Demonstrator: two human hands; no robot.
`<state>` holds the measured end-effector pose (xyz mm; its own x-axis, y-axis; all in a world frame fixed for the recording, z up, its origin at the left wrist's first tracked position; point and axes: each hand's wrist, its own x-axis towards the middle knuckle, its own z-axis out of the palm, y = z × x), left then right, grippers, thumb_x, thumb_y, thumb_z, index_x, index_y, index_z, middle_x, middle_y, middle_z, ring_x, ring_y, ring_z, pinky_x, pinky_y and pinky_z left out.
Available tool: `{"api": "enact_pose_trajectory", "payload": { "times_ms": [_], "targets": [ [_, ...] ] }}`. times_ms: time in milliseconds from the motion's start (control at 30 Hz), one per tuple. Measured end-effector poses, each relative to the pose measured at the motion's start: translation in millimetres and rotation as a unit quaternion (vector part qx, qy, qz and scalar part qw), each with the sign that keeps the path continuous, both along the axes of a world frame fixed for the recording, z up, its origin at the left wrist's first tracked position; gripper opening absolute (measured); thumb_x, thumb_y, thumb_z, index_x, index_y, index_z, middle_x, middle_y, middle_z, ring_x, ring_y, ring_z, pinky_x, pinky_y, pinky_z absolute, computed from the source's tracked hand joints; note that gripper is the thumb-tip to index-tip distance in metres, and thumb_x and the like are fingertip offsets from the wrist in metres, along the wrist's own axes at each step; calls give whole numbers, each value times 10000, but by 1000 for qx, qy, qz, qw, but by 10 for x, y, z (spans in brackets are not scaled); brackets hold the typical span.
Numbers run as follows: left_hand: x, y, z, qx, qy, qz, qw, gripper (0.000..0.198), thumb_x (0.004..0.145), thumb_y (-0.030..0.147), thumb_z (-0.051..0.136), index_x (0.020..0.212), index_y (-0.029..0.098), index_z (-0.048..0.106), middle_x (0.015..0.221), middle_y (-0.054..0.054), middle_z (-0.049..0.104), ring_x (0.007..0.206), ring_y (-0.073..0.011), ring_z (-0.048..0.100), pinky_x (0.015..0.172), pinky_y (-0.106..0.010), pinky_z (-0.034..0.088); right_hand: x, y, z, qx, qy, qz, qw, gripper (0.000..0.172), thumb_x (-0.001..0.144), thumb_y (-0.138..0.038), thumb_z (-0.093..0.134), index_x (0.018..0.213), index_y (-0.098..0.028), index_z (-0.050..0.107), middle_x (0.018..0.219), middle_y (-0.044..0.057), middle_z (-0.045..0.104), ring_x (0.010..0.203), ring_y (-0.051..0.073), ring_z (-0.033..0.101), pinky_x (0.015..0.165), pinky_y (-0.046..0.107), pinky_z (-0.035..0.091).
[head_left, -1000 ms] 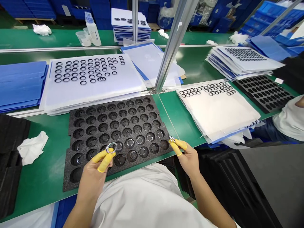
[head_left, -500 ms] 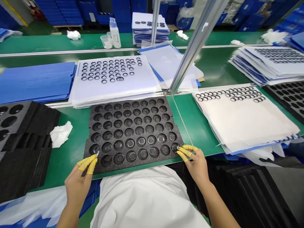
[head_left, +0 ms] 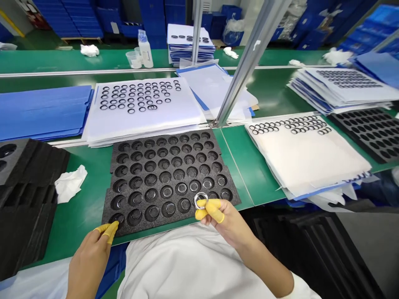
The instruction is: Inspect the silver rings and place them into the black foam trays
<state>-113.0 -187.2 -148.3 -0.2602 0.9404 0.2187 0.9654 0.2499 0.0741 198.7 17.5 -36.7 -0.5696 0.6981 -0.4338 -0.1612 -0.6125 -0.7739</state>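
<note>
My right hand, with yellow finger cots, pinches a shiny metal ring above the lower right part of a black foam tray. Round recesses fill the tray, and several in the lower rows show metal rings. My left hand, also in yellow cots, rests its fingertips at the tray's lower left corner beside a recess. Those fingers are close together, and anything between them is hidden.
A white sheet with several black rings lies behind the tray, and another lies to the right. An aluminium post rises from the green bench. Stacked black foam trays and a white cloth lie left.
My right hand has moved left over the tray with a ring pinched in it. My left hand has dropped to the tray's lower left corner, and no ring shows in it.
</note>
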Motion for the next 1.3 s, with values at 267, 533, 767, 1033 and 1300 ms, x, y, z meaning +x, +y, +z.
{"api": "enact_pose_trajectory", "payload": {
  "times_ms": [267,533,767,1033,1300],
  "targets": [
    [-115,26,-33,-55,-31,-45,997,300,879,235,388,697,234,626,785,-110,660,777,-293,633,703,-397,490,-112,-76,116,59,7,-12,998,447,667,-642,845,805,-217,837,679,42,749,556,120,597,596,269,508],
    [226,231,463,81,-507,248,821,360,760,521,751,985,240,735,847,-25,733,745,-203,654,704,-320,523,-82,-94,98,95,-17,-19,995,392,761,-617,802,858,-239,839,676,38,727,615,152,627,681,313,550],
    [711,728,925,153,-825,230,493,476,539,509,955,704,145,697,595,32,552,491,-38,427,466,-160,397,-38,4,-72,197,-92,0,976,335,752,-571,828,599,-278,774,722,56,679,772,212,617,806,364,540],
    [617,607,738,154,-772,258,559,430,593,495,906,786,161,718,691,-8,631,533,-77,465,499,-213,409,-101,11,-36,118,-59,14,991,267,703,-524,873,735,-271,794,723,40,641,727,196,545,787,371,497],
    [54,83,239,73,-208,142,965,223,818,393,601,661,237,633,691,-51,599,683,-236,557,652,-350,425,-234,-63,7,30,-13,8,999,360,694,-568,865,703,-219,772,622,-12,569,612,115,442,651,280,388]
  ]
}}
